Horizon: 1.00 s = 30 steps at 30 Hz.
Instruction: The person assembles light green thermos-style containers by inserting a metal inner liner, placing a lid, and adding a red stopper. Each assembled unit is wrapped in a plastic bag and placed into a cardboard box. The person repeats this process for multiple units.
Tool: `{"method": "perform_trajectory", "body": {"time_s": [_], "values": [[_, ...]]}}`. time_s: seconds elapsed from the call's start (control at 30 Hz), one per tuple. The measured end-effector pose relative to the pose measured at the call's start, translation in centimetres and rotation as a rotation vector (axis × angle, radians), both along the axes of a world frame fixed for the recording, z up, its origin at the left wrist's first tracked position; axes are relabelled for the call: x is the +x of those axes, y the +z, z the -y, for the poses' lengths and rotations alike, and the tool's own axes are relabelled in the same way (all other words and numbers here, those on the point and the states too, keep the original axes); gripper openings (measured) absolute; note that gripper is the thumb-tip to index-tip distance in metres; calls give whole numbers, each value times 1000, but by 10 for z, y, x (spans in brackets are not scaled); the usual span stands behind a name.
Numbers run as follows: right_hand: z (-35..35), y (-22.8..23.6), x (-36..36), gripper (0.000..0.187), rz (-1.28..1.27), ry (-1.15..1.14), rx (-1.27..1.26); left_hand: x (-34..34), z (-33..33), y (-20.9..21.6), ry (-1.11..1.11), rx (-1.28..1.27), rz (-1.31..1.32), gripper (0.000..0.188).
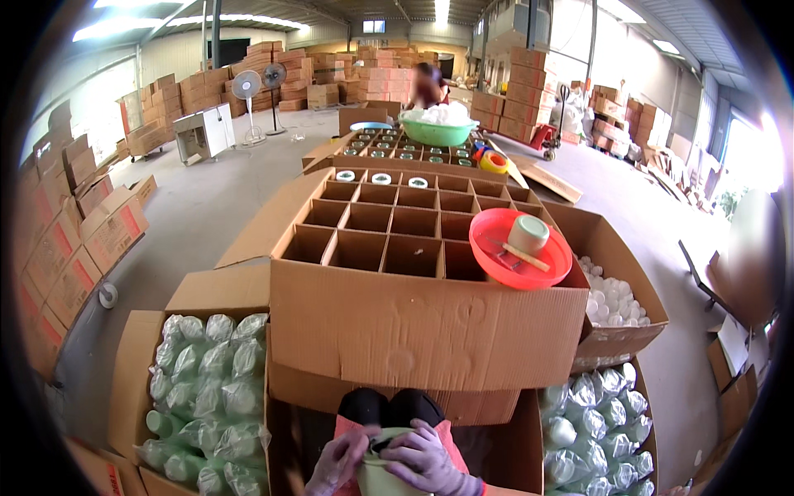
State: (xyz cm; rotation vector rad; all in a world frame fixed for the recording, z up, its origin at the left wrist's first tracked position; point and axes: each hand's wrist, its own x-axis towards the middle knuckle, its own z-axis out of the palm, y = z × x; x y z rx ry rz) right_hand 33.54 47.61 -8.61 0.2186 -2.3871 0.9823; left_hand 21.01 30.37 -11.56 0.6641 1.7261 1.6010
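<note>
Both my hands wear thin greyish gloves and meet over my lap at the bottom of the view. My left hand (341, 459) is closed on the left side of a pale green container (382, 481), fingertips at its rim. My right hand (423, 457) curls over the rim from the other side. Something dark shows in the container's round opening; my fingers hide part of it. On the divided carton (426, 322) in front of me sits a red plastic bowl (496, 266), holding a pale green cup (528, 235) and a tool with a light handle (527, 257).
Boxes of green bottles in clear plastic bags stand at left (219, 364) and right (591, 422). White caps (612, 302) fill a carton at right. Farther off are a second divided carton, a green basin (438, 132), tape rolls (494, 162), fans, stacked cartons and a person (427, 85).
</note>
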Motion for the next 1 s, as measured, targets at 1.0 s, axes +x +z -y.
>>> {"method": "perform_trajectory", "body": {"time_s": [1.0], "values": [[-32,75,-47,72,-178,-61,-140,-35,-29,62,-191,497,109,76]]}}
